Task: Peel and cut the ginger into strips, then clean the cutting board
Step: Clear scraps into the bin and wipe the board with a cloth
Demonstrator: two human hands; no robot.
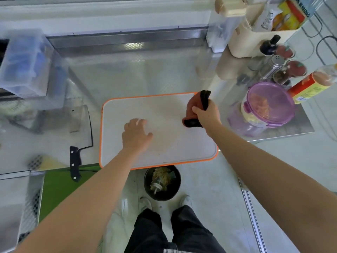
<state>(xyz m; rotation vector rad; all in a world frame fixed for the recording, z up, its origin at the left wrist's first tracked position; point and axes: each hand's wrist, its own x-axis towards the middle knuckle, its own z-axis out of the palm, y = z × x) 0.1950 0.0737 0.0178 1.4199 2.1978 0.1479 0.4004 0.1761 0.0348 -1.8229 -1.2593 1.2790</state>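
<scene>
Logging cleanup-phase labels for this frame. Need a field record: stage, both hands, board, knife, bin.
stage: board cleaning; no ginger visible on the board
left hand: fingers spread, resting on the cutting board
right hand: grips an orange-and-black cloth at the board's right edge
cutting board: white with an orange rim, surface looks bare
cleaver: lying on the counter left of the board, untouched
bin: on the floor below the board's near edge, holds scraps
</scene>
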